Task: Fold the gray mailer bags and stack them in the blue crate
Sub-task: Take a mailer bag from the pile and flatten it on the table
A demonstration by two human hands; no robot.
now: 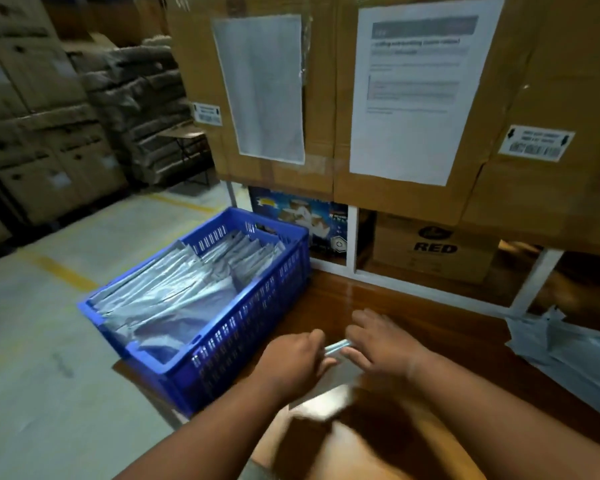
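Note:
A folded gray mailer bag lies on the brown wooden table under both hands; its far edge shows as a pale strip between my fingers. My left hand pinches that edge from the left, and my right hand presses on it from the right with fingers spread. The blue crate stands at the table's left end, holding several gray mailer bags, flat in front and folded ones upright at the back.
A pile of unfolded gray bags lies at the table's right edge. Cardboard boxes with taped papers rise behind the table. To the left lies the concrete floor with yellow lines and stacked boxes beyond.

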